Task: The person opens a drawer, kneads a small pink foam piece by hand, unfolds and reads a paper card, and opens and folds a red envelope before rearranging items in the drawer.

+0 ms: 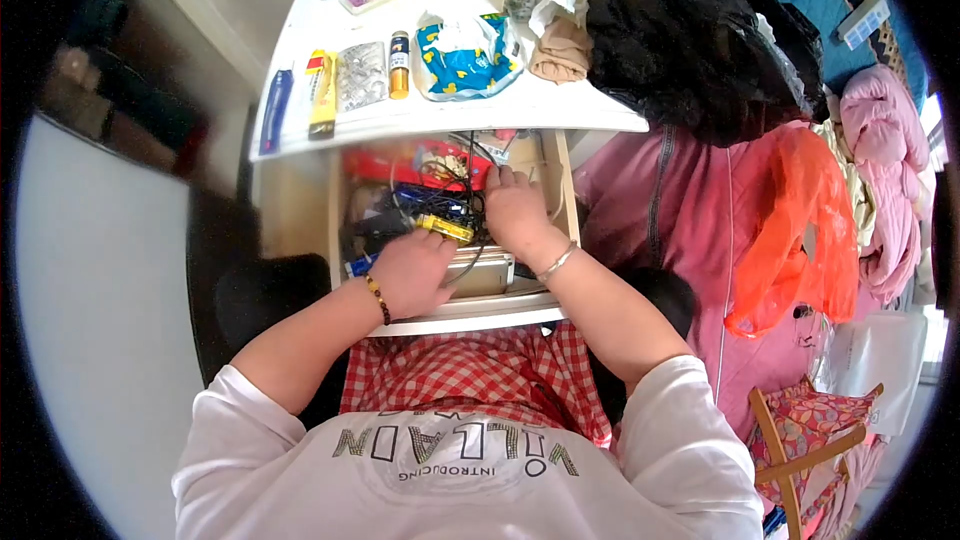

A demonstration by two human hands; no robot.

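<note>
1. Currently, the drawer [569, 195] stands open, tangled cables [462, 178] and a yellow item [448, 230] inside.
2. Left hand [410, 268]: fingertips by the yellow item; hold unclear.
3. Right hand [518, 210]: at the cables, fingers bent; whether it grasps any, I cannot tell.

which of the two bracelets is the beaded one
The one on the left wrist: that beaded bracelet has dark and yellowish beads, while the other bracelet, on the right wrist, is a silver-coloured band.

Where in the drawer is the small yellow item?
Head view: the yellow item is near the middle of the drawer, by the fingertips of the left hand, beside dark cables.
</note>
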